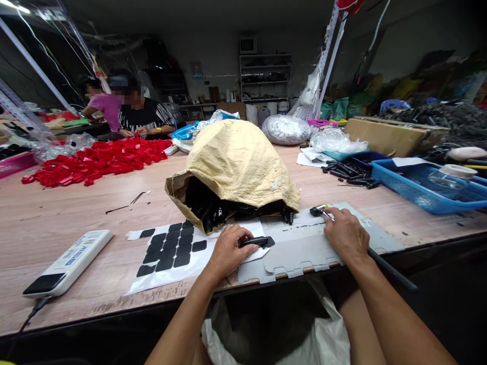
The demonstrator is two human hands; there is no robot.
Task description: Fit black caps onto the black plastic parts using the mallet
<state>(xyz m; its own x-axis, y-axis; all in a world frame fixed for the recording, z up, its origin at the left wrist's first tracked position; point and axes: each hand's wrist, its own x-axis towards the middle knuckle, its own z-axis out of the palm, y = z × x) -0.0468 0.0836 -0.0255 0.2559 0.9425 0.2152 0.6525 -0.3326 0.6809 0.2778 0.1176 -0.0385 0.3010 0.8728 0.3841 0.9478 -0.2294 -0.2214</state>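
Observation:
My left hand [228, 249] pinches a small black plastic part [254, 242] and holds it down on a white backing sheet [167, 263] that carries several black adhesive pads [169, 249]. My right hand [344, 234] is closed around a thin tool [323, 211] with a black and silver tip; its long black handle [391, 272] sticks out behind my wrist. Both hands rest on a grey cardboard sheet [304, 248] at the table's front edge. Just beyond them a yellow woven sack [239, 162] lies open, with more black parts [213, 210] spilling from its mouth.
A white remote control [70, 261] lies front left. Red parts [95, 159] are piled at the back left, where two people sit. Right are loose black pieces [350, 172], a blue tray [426, 195] and a cardboard box [391, 134]. A white plastic bag [327, 339] hangs below the table edge.

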